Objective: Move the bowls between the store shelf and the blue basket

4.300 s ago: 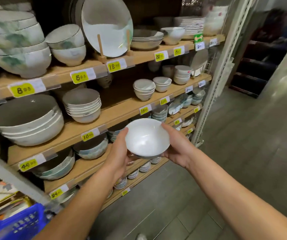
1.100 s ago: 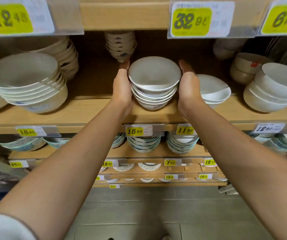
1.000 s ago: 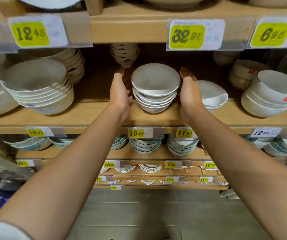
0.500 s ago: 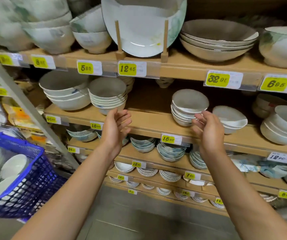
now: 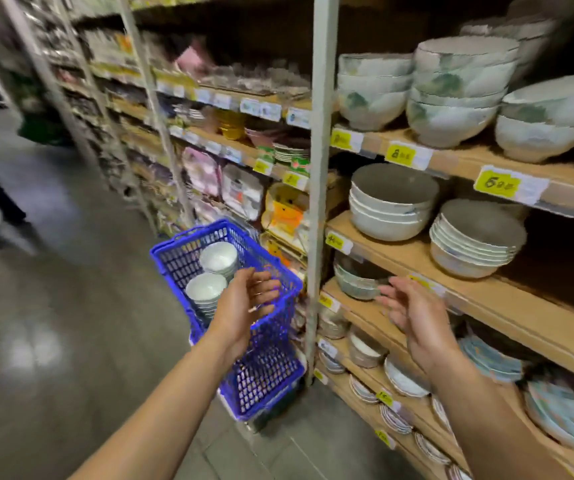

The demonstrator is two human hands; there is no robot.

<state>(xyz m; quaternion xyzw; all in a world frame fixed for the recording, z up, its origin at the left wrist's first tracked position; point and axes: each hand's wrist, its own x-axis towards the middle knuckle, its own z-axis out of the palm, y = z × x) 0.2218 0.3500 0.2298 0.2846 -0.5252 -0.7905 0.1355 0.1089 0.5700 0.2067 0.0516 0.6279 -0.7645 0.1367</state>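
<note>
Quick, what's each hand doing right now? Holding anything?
Left hand: open, empty, in front of the basket.
Right hand: open, empty.

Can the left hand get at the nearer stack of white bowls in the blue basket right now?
Probably yes: the left hand is open and empty just beside the nearer bowl stack, the blue basket is open-topped, and nothing lies between them.
</note>
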